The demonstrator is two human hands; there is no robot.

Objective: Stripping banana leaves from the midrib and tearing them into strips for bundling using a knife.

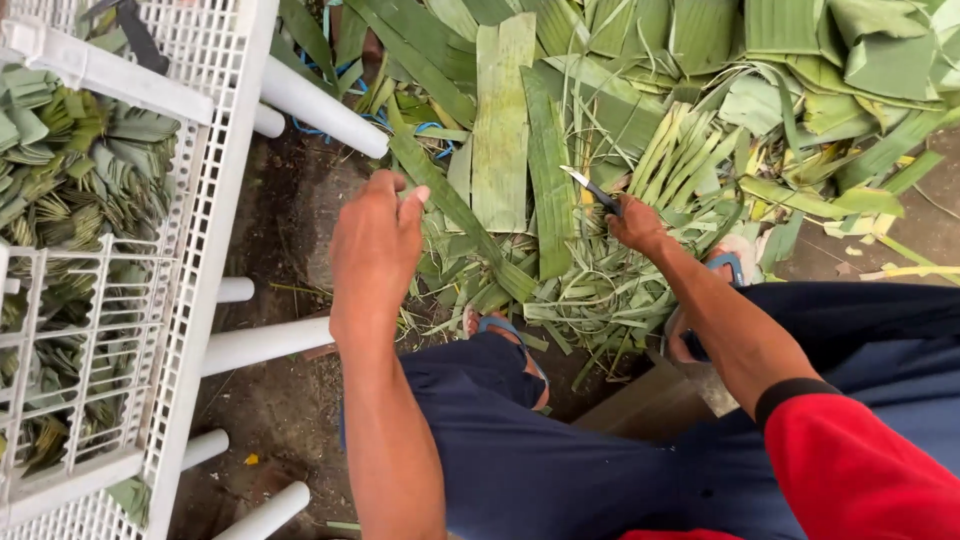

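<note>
My right hand (638, 226) grips the dark handle of a small knife (590, 187), its blade pointing up-left over a heap of green leaf strips (520, 150) on the ground. My left hand (377, 245) hovers above the left side of the heap, fingers loosely together, holding nothing that I can see. A long narrow leaf strip (450, 200) runs diagonally just right of that hand. My knees in dark blue trousers (560, 460) and sandalled feet (505, 330) are below the hands.
A white perforated plastic crate (215, 170) on white legs stands at the left, filled with folded green leaf pieces (80, 180). A smaller white basket (90, 350) rests in it. Dark bare soil (270, 400) lies under the crate. Wide leaf sheets (800, 50) cover the top right.
</note>
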